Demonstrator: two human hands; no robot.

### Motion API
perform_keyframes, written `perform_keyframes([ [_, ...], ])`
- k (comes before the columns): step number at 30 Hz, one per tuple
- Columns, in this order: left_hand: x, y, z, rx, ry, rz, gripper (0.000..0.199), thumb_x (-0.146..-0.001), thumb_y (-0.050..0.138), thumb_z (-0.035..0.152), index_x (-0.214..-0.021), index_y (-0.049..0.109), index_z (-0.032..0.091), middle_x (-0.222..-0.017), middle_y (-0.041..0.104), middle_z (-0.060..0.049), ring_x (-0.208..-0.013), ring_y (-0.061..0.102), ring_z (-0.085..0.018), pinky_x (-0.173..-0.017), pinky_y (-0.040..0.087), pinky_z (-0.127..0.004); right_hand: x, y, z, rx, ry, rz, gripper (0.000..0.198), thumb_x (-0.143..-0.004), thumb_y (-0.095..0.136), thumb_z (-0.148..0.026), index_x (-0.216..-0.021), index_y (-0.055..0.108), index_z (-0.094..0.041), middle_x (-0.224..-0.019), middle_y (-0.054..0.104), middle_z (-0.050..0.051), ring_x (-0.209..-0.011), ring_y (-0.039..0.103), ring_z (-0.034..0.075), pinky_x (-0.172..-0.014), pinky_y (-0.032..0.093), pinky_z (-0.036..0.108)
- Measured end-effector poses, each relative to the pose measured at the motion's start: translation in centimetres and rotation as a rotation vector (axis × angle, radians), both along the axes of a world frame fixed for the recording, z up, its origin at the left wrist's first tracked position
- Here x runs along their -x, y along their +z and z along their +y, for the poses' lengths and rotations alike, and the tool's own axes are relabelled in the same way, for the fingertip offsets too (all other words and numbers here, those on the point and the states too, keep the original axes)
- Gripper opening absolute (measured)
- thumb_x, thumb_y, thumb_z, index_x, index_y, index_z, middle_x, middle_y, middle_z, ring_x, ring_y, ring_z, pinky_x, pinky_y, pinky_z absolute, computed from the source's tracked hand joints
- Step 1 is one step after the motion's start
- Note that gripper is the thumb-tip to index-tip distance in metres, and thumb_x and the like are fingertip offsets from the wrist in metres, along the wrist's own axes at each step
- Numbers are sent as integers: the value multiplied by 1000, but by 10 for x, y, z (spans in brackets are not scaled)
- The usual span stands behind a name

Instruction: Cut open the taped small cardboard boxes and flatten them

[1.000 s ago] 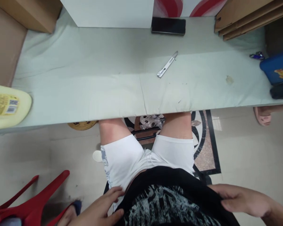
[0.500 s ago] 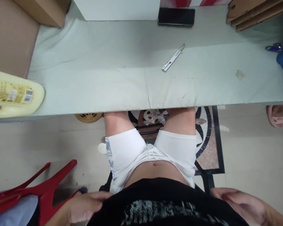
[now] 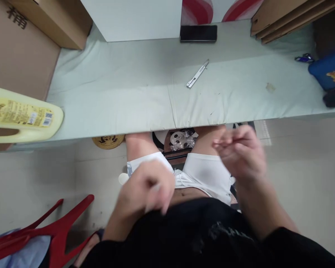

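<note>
My left hand (image 3: 149, 186) is raised above my lap, over the white shorts (image 3: 202, 167). Its fingers look curled but are smeared by motion. Higher and to the right, my right hand (image 3: 241, 154) hovers in front of the table edge, fingers bent together with nothing visible in them. Neither hand touches the table (image 3: 123, 96). A silver utility knife (image 3: 197, 73) lies on the pale green cloth beyond my hands. Behind it a black flat case (image 3: 198, 34) rests against a white box (image 3: 136, 18).
A yellow jug (image 3: 25, 115) lies at the table's left, by cardboard boxes (image 3: 19, 48). Folded cardboard (image 3: 284, 20) leans at back right, near a blue container (image 3: 329, 70). A red plastic chair (image 3: 60, 227) stands at lower left on the tiled floor. A round yellow object (image 3: 108, 141) is under the table edge.
Both hands have risen from beside the black shirt to in front of my body, the right one higher. The view has shifted slightly; the knife and case have stayed on the table.
</note>
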State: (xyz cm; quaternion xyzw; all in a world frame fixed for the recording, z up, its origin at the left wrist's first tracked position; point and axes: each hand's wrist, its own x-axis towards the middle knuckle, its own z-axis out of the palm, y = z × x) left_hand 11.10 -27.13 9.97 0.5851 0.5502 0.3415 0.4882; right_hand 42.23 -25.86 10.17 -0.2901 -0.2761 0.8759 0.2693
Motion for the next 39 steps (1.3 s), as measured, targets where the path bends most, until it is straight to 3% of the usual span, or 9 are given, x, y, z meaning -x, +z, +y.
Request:
perform_keyframes([
  [1, -15, -18, 22, -14, 7, -71, 58, -90, 51, 80, -75, 67, 26, -60, 62, -4, -54, 63, -19, -46, 52, -31, 19, -5, 8, -47, -33, 8, 43, -85, 75, -58, -99, 56, -22, -97, 65, 5, -111, 67, 26, -102, 55, 46],
  [3, -35, -44, 50, -34, 131, -350, 45, -87, 69, 67, -81, 67, 23, -66, 66, -2, -57, 63, -14, -53, 55, -26, 51, -15, 22, -138, -95, 29, 38, -86, 74, -54, -98, 55, -23, -97, 65, 5, -112, 67, 25, -104, 55, 47],
  [5, -40, -55, 58, -45, 100, -463, 32, -85, 79, 52, -92, 72, 22, -80, 72, -3, -70, 69, -14, -63, 59, -24, 72, -27, 31, -242, -176, 91, 29, -89, 72, -46, -98, 57, -23, -97, 65, 4, -113, 68, 23, -103, 56, 45],
  [8, -33, -53, 48, -79, -23, -534, 20, -90, 77, 39, -101, 76, 22, -91, 76, -5, -82, 73, -15, -70, 62, -23, 82, -40, 32, -361, -252, 205, 15, -94, 66, -34, -102, 60, -24, -101, 65, 3, -112, 70, 18, -104, 57, 39],
  [13, -23, -48, 40, -177, -102, -454, 17, -89, 76, 29, -105, 78, 23, -98, 78, -7, -88, 75, -17, -76, 63, -26, 78, -45, 27, -354, -236, 179, 17, -95, 61, -39, -104, 60, -25, -103, 65, 4, -117, 69, 21, -108, 55, 43],
  [19, -25, -50, 42, -307, -19, -245, 17, -86, 82, 35, -95, 78, 21, -90, 78, -8, -79, 74, -18, -71, 62, -29, 77, -46, 25, -413, -194, 133, 22, -95, 63, -43, -107, 61, -25, -109, 68, 6, -127, 64, 26, -112, 51, 48],
  [24, -27, -47, 37, -380, 41, -141, 11, -87, 82, 31, -92, 80, 21, -84, 78, -6, -74, 72, -16, -67, 60, -28, 73, -42, 27, -595, -124, 41, 18, -98, 61, -38, -111, 60, -25, -114, 67, 7, -124, 63, 21, -112, 48, 40],
  [35, -28, -60, 29, -242, 52, -115, 13, -94, 74, 33, -90, 83, 24, -89, 81, -6, -81, 77, -18, -75, 63, -29, 63, -46, 22, -693, -67, -70, 19, -100, 60, -38, -113, 61, -25, -114, 65, 6, -125, 62, 22, -109, 48, 39],
  [39, -22, -68, 27, -64, 162, -219, 25, -91, 76, 43, -84, 81, 20, -80, 78, -7, -73, 75, -18, -69, 61, -27, 61, -49, 23, -740, -38, -158, 16, -101, 60, -35, -113, 60, -24, -115, 67, 7, -130, 62, 23, -111, 49, 41],
])
